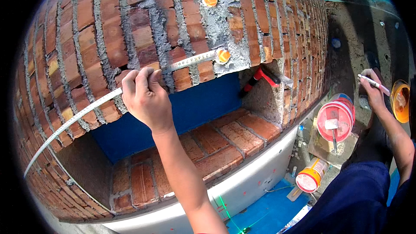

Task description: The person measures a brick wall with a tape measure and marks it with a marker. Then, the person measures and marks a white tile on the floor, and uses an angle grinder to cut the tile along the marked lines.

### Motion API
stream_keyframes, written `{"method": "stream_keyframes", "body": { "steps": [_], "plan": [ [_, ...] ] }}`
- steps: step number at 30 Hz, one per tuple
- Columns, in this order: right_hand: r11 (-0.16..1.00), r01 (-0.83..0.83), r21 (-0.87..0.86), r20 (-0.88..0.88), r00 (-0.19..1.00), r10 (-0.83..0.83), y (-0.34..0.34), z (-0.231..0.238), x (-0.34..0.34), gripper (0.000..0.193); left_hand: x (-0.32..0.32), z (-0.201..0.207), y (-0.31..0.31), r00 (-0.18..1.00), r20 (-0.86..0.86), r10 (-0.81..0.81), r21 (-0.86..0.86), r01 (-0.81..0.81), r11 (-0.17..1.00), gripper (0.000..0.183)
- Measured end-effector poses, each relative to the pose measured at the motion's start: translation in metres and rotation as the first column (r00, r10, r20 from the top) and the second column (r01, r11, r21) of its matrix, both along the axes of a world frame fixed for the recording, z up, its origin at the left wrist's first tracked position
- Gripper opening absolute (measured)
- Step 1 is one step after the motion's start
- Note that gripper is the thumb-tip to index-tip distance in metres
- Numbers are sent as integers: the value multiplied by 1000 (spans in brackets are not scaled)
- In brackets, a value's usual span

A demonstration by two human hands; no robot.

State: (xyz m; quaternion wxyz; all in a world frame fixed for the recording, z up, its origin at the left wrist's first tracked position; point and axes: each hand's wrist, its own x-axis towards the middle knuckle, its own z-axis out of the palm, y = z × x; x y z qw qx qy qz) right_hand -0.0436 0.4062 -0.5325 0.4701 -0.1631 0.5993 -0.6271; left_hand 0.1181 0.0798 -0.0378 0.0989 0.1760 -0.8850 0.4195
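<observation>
My left hand [146,99] is closed on a white measuring tape [78,119], pinching it against the brick wall [138,21] just above a recessed opening. From my fingers the tape runs right to an orange round plug [223,56] set in grey mortar; its other part curves down to the left, away from the wall. A second orange plug [210,1] sits higher up in the mortar. Off to the right, away from the wall, my right hand [373,87] holds a white marker pen [376,85] between its fingers.
The recess has a brick sill [212,141], and a red and black tool [260,78] leans at its right end. A pink bucket [320,123] with a tool in it, a white-and-orange bucket [318,169] and an orange bucket [394,99] are at right. Green laser lines [227,212] cross blue sheeting.
</observation>
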Motion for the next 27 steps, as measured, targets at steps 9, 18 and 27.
{"method": "stream_keyframes", "body": {
  "steps": [9,18,27],
  "plan": [
    [1000,21,-5,59,998,-21,-3,-4,8,18,-1,-2,-5,999,9,-33,-23,33,999,11],
    [1000,2,-12,46,999,-2,-2,-3,7,19,2,-1,-6,999,11,-33,-15,33,999,9],
    [999,31,-20,32,999,-30,4,-15,8,21,-4,-1,-4,999,35,-17,-25,18,1000,9]
  ]
}}
